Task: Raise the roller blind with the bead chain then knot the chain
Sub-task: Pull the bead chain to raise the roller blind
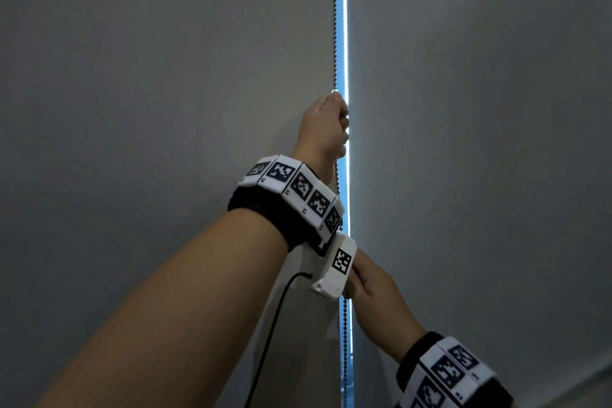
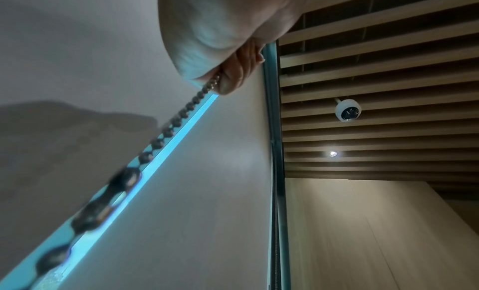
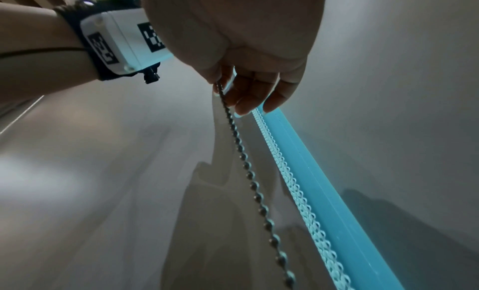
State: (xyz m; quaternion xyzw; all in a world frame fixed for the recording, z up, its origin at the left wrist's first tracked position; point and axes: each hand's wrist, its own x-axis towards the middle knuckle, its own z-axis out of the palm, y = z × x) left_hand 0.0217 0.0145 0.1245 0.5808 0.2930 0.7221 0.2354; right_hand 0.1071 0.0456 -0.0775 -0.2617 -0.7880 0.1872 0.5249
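Note:
A metal bead chain [image 1: 335, 26] hangs straight down along a bright slit [image 1: 346, 43] between two grey roller blinds [image 1: 165, 76]. My left hand [image 1: 339, 122] is raised and fisted round the chain; the left wrist view shows the chain [image 2: 168, 130] leaving below my curled fingers [image 2: 233, 77]. Lower down, my right hand [image 1: 361, 278] holds the same chain, partly hidden behind the left wrist's camera box. In the right wrist view the chain [image 3: 249, 171] comes out between thumb and fingers [image 3: 249, 93]. A second strand [image 3: 298, 188] runs beside it against the light.
The second grey blind [image 1: 480, 109] covers the right side. A black cable [image 1: 275, 325] trails from my left wrist unit. Overhead are wooden ceiling slats [image 2: 376, 69], a white dome camera [image 2: 348, 110] and a small spotlight [image 2: 332, 153].

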